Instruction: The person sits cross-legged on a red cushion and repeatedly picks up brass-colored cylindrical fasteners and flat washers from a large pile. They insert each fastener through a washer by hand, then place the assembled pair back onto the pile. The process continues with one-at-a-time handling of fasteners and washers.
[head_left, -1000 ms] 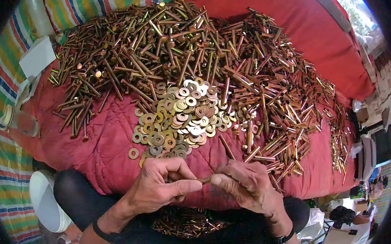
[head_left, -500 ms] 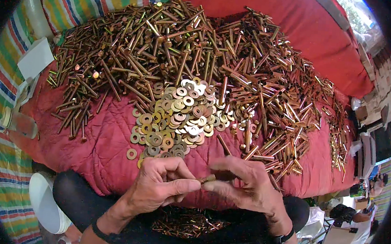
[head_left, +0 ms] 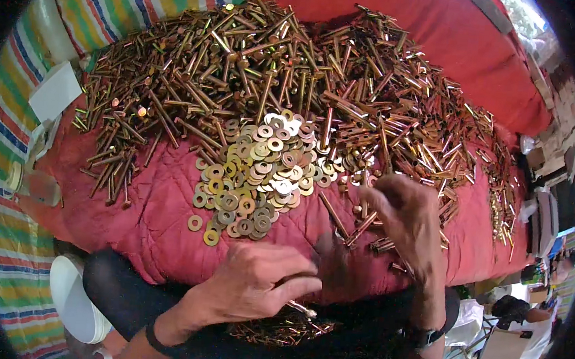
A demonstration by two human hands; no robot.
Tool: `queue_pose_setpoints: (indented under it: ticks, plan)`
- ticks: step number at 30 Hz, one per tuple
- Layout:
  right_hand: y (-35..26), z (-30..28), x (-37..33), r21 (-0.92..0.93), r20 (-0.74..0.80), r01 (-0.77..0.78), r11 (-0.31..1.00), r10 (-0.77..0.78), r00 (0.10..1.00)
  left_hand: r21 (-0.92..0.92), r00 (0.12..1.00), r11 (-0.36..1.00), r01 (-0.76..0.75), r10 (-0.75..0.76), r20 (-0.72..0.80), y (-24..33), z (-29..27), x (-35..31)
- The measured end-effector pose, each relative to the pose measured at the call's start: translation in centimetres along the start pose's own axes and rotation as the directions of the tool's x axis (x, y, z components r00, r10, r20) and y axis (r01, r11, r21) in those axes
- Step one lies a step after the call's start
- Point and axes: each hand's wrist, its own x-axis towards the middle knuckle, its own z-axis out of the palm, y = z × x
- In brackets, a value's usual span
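Observation:
My left hand (head_left: 260,281) hovers over my lap, its thumb and bent fingers slightly apart. Just under the thumb is a slim, shiny metal bolt (head_left: 302,308) with a thicker end; it appears loose from the fingers. Below lies a heap of similar metal pieces (head_left: 270,332). My right hand (head_left: 410,218) reaches over the near edge of the coppery metal tubes (head_left: 410,145), fingers apart and a little blurred. Nothing shows in its grasp. Between the hands and the far heap of long headed bolts (head_left: 201,73) lies a pile of flat washers (head_left: 261,171).
Everything lies on a red quilted cloth (head_left: 158,217). A striped sheet (head_left: 9,160) borders the left, with a white bucket (head_left: 69,291) beside my knee. Small conical metal pieces (head_left: 355,164) sit right of the washers. A folding chair (head_left: 502,354) stands at lower right.
My hands have come apart after meeting over a small metal piece. The left one moved down toward my lap, while the right one moved up and right to the tubes.

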Motion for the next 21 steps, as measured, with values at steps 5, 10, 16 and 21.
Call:
queue_pose_setpoints:
  ticks: [5,10,16,21]
  plan:
    - [4.3,1.9,1.9,-0.450,-0.140,0.132,0.883,-0.216,0.966,0.376,0.975,0.917,-0.131,0.189,-0.121,-2.0,2.2,2.1]
    - [5.1,3.4,3.1,-0.471,-0.035,0.065,0.880,-0.092,0.995,0.544,0.965,0.801,-0.250,0.250,0.077,-3.7,3.4,5.0]
    - [5.8,3.6,3.2,-0.367,-0.078,0.174,0.914,-0.216,0.973,0.595,0.940,0.732,-0.332,0.310,0.142,-4.5,4.3,6.0]
    - [5.2,2.2,3.4,0.047,-0.188,0.118,0.992,-0.107,0.976,0.636,0.937,0.693,-0.339,0.308,0.163,-4.5,3.7,6.0]
